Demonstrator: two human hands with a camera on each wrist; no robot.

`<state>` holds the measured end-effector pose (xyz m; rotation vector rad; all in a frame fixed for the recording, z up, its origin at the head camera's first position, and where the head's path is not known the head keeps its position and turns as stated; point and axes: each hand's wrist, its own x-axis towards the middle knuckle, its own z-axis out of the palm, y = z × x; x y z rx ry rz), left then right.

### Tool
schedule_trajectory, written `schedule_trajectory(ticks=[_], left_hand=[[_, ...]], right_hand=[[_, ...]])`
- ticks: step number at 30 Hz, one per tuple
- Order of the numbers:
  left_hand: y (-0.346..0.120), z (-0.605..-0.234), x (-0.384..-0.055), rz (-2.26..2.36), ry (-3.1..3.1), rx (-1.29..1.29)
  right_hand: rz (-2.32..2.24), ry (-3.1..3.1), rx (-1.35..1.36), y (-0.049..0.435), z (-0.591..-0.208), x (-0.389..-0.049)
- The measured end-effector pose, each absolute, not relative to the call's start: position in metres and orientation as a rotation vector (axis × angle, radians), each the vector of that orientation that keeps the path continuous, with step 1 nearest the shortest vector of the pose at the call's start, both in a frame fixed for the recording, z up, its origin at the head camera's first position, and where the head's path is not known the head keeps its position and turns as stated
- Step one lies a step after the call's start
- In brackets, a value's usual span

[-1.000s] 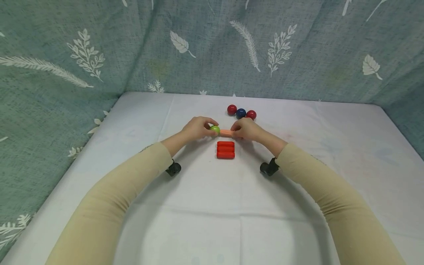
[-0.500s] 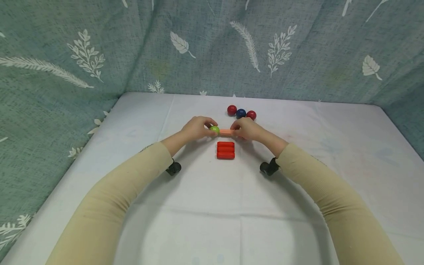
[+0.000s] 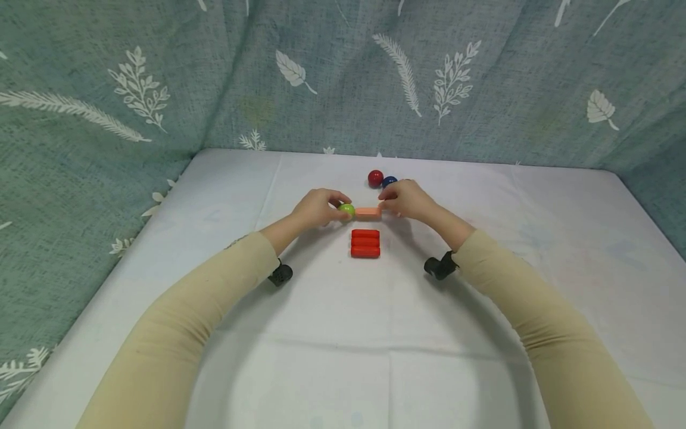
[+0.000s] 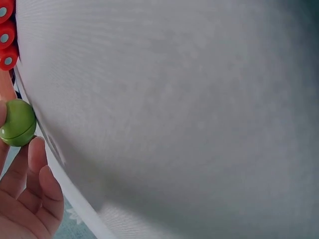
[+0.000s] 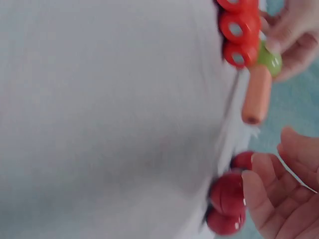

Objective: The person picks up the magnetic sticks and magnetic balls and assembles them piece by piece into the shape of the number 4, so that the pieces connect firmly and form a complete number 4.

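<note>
My left hand [image 3: 315,207] pinches a glossy green ball [image 3: 347,210] between thumb and fingers. An orange rod [image 3: 368,213] sticks out to the right from the ball, end against it; the right wrist view shows the rod's [image 5: 257,94] other end bare. My right hand [image 3: 408,199] is just off that end, fingers loosely bent and holding nothing. Beside its fingers in the right wrist view lie red balls [image 5: 228,193]. Nearer my body, three red rods [image 3: 365,243] lie side by side; the left wrist view shows metal discs in the rods' [image 4: 4,38] ends.
At the back of the white-covered table [image 3: 343,322] sit a red ball [image 3: 375,178] and a dark blue ball [image 3: 390,182]; the right hand covers part of that row. A green-grey leaf-print cloth [image 3: 343,71] hangs behind and along the left side.
My right hand has let go of the orange rod and moved right and back, now covering the rightmost red ball. The left hand keeps its pinch on the green ball, almost still.
</note>
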<state>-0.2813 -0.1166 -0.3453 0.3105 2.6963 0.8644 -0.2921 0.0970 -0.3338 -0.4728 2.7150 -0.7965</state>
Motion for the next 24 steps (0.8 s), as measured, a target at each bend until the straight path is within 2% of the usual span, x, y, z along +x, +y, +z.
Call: schedule_trajectory(ticks=[12, 24], left_hand=[[-0.119, -0.348, -0.281, 0.861, 2.713, 0.323], [-0.119, -0.351, -0.284, 0.857, 2.718, 0.337]], right_hand=[[-0.814, 2.803, -0.227, 0.127, -0.331, -0.302], [-0.699, 2.799, -0.234, 0.119, -0.338, -0.305]])
